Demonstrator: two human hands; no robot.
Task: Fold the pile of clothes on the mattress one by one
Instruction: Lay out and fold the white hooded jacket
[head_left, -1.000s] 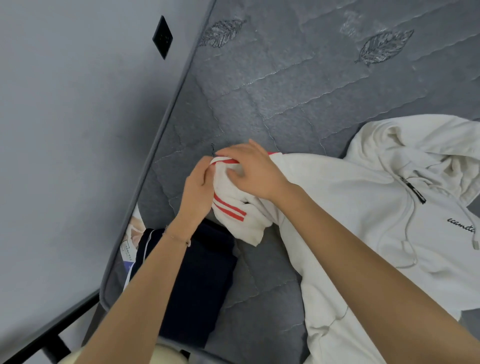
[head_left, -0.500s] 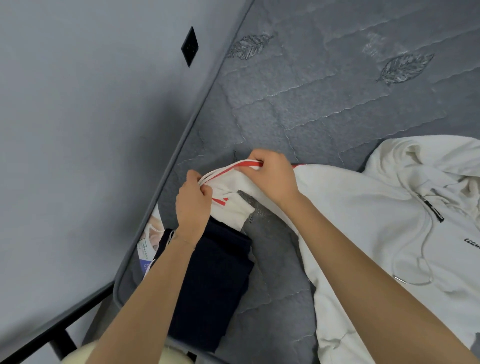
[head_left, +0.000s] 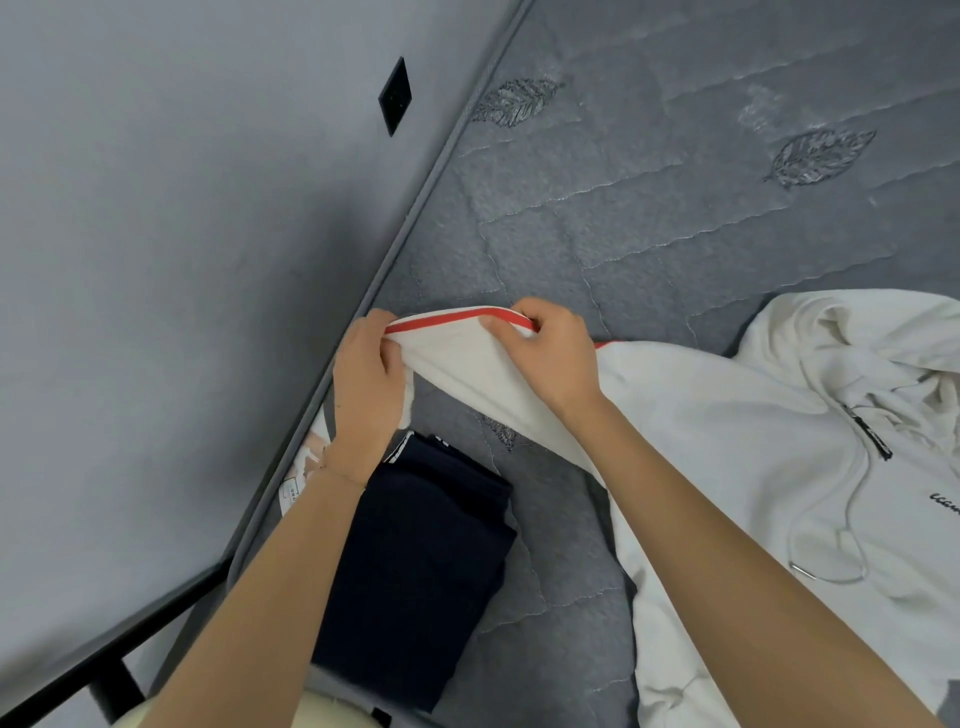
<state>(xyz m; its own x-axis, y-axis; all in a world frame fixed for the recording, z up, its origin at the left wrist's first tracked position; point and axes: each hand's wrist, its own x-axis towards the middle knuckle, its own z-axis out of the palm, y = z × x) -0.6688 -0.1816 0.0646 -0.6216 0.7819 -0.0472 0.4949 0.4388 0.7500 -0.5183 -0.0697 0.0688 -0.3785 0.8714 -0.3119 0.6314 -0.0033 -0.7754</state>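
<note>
The mattress (head_left: 675, 234) is offering bare quilted room beyond the hands, its left edge running close along the wall (head_left: 182, 260). The white hoodie (head_left: 727, 441) is lying face-up on it at the right, beside a folded dark garment (head_left: 426, 561). The left hand (head_left: 366, 384) and right hand (head_left: 550, 353) are pinching the red-striped cuff (head_left: 457, 318) with curled fingers, stretching the sleeve taut; next, probably, it is going across the chest.

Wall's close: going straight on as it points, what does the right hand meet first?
The right hand likely meets the grey quilted mattress at its piped edge, then the plain grey wall; depth unclear.
</note>
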